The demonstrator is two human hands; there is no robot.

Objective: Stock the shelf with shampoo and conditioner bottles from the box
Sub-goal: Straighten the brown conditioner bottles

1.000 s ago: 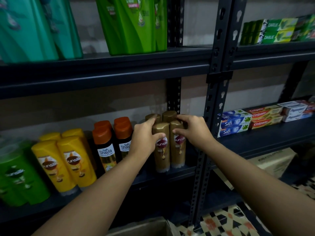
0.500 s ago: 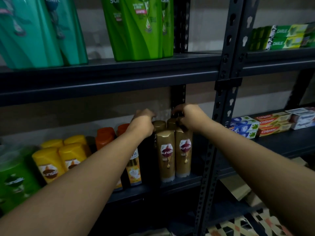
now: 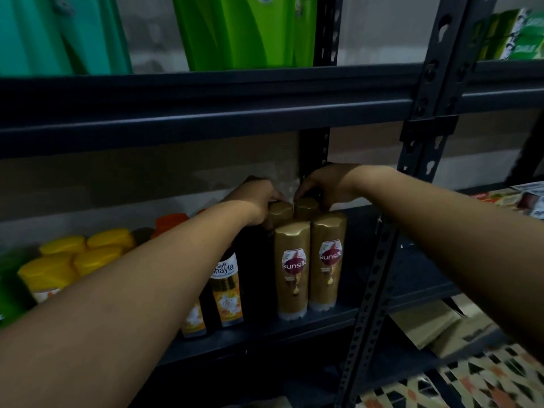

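the shelf (image 3: 382,307) has bare board right of the gold bottles (image 3: 309,263), up to the front post (image 3: 379,260), and a tall gap above every cap under the upper shelf (image 3: 206,113). to the left the way is blocked: dark bottles (image 3: 226,287) stand just beside the gold ones, yellow bottles (image 3: 73,260) beyond. both hands, the left hand (image 3: 256,201) and the right hand (image 3: 323,184), fill the space over the back gold pair near the rear post (image 3: 313,154).
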